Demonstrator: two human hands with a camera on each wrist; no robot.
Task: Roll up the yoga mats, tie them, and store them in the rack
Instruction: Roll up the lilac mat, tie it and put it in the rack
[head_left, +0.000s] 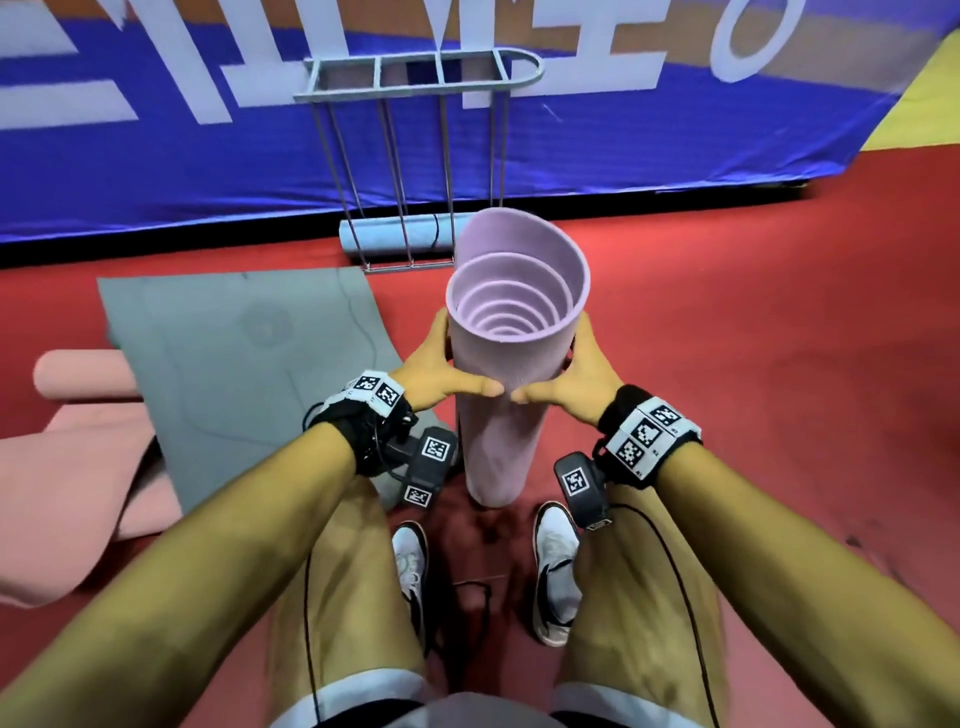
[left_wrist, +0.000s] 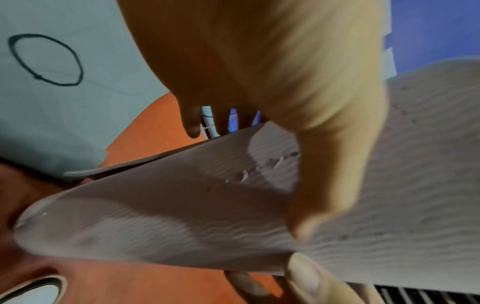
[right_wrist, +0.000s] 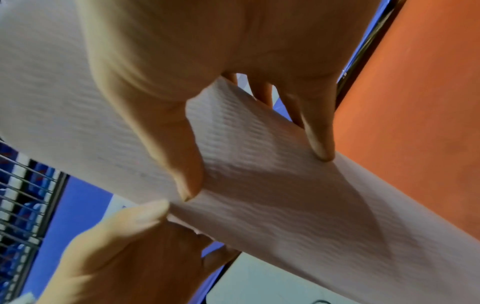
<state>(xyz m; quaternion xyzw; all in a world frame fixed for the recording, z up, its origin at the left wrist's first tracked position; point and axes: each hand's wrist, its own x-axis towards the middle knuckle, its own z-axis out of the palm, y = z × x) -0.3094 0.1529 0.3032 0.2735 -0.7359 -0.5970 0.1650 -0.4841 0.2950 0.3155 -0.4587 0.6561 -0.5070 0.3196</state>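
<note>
While the person stands with white shoes (head_left: 556, 566) planted on the red floor (head_left: 753, 338), a rolled lilac mat (head_left: 506, 374) is upright on end between the feet. The left hand (head_left: 436, 371) and right hand (head_left: 571, 382) clasp it from opposite sides, thumbs nearly meeting on the near face, fingers curled round the back and a little spread. To the left a grey mat (head_left: 234, 364) lies flat, a black cord loop (left_wrist: 45, 59) on it, over a pink mat (head_left: 83, 452). Beyond stands the wire rack (head_left: 415, 156), a pale blue roll (head_left: 395, 236) apparently lying in its base, against a blue banner (head_left: 675, 130).
</note>
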